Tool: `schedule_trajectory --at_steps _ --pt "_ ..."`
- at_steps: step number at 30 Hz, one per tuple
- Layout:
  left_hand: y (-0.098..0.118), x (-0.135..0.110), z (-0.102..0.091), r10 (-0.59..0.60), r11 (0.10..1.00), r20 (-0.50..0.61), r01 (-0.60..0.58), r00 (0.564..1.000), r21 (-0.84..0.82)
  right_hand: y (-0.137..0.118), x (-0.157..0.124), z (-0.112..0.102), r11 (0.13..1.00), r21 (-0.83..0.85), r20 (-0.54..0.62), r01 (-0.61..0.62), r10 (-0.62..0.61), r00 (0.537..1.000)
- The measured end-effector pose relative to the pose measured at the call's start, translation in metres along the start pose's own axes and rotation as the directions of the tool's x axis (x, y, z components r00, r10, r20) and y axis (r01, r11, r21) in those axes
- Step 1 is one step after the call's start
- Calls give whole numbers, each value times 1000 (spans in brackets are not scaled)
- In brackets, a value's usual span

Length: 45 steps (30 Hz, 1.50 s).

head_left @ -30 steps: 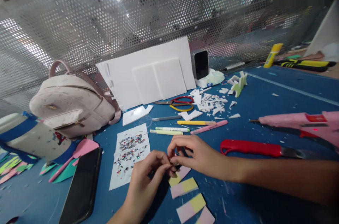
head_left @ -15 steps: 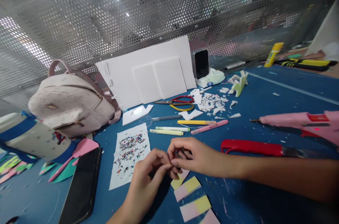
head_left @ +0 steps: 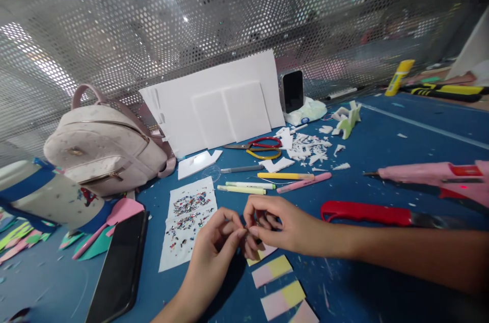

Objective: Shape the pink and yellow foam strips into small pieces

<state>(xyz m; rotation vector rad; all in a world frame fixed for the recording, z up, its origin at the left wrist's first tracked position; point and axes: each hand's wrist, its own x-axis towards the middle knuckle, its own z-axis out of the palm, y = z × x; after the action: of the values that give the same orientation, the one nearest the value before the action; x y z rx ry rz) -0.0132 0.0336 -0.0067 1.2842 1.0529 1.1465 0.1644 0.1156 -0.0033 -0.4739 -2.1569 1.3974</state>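
My left hand [head_left: 216, 246] and my right hand [head_left: 273, 223] meet fingertip to fingertip over the blue table. Both are closed in a pinch; whatever lies between the fingers is too small or hidden to make out. Just below them lie several pink-and-yellow rectangular pieces [head_left: 272, 271], one partly covered by my right hand. To the left of my left hand is a white paper sheet [head_left: 173, 257] scattered with small shiny bits in many colours. Beyond my right hand rest a pale yellow marker [head_left: 241, 190], a green-tipped marker [head_left: 250, 185], a yellow marker [head_left: 284, 176] and a pink marker [head_left: 304, 183].
A red-handled knife [head_left: 367, 213] lies by my right forearm, with a pink glue gun [head_left: 424, 174] beyond. Scissors [head_left: 263, 147] and white scraps [head_left: 307, 147] are farther back. On the left are a phone [head_left: 118, 267], a bottle [head_left: 49, 195] and a backpack [head_left: 103, 144].
The whole view has shifted slightly. My fingertips have moved a little against each other, with both hands staying pinched together in about the same place.
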Motion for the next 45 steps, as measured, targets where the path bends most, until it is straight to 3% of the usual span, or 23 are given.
schedule_trajectory --at_steps 13,18,24,34,39,45 --pt "-5 -1 2 -68 994 -20 67 997 -83 -5 -7 3 945 -249 -104 212 -244 964" --pt "-5 0 1 -50 995 -55 45 997 -91 -3 -12 5 905 -331 -82 266 -309 948" --pt "-1 1 0 -62 989 -97 49 993 -136 -1 -12 5 894 -372 -83 249 -299 951" --pt "-1 -1 3 -56 987 -91 41 994 -154 -4 -7 2 945 -296 -157 141 -193 969" --pt "1 -1 2 -47 992 -111 33 993 -121 -1 -5 0 963 -259 -108 68 -99 989" --pt "0 0 2 -41 995 -113 30 993 -99 1 -3 0 966 -242 -77 86 -107 991"
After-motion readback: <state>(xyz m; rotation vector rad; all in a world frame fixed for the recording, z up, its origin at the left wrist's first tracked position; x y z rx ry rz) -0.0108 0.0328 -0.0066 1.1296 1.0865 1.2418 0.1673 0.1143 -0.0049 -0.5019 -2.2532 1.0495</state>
